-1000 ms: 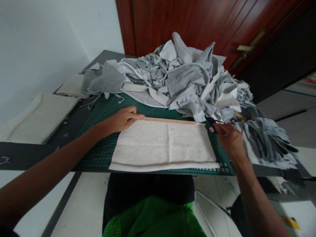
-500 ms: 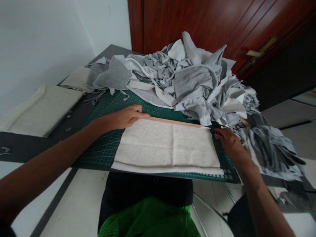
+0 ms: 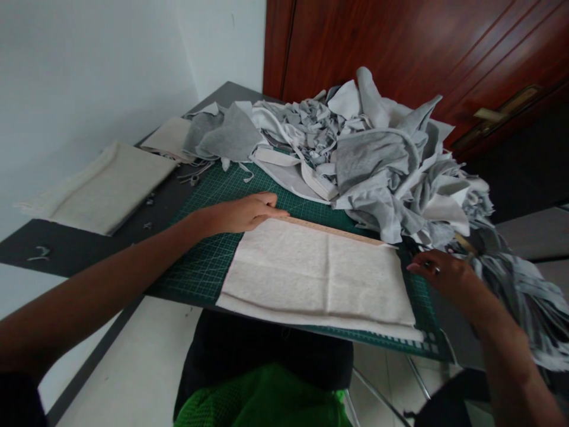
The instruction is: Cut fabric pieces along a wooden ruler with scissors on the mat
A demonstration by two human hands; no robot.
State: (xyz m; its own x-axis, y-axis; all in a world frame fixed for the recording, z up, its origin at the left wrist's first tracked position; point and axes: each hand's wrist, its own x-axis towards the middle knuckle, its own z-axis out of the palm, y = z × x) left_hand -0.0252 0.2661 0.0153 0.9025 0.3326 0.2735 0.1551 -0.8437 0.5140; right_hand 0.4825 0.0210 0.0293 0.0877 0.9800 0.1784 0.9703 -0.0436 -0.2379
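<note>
Cream cloth (image 3: 306, 273), folded flat with creases across it, lies on a green cutting mat (image 3: 200, 276). A thin wooden ruler (image 3: 333, 229) runs along the cloth's far edge. My left hand (image 3: 249, 212) holds the ruler down at its left end, fingers curled and thumb stretched along it. Just past the cloth's right edge is my right hand (image 3: 444, 271), closed around a small dark tool with a shiny metal bit. Most of that tool is hidden in the fingers, and its kind cannot be made out.
Grey and white fabric scraps (image 3: 377, 154) are heaped along the back of the table. More folded cream cloth (image 3: 111, 190) lies at the left. Dark grey fabric strips (image 3: 524, 296) hang at the right. Behind the heap is a brown door (image 3: 400, 53).
My right hand has moved right, away from the ruler's end and the cloth's corner. The left hand stays on the ruler. The whole view has shifted and tilted slightly.
</note>
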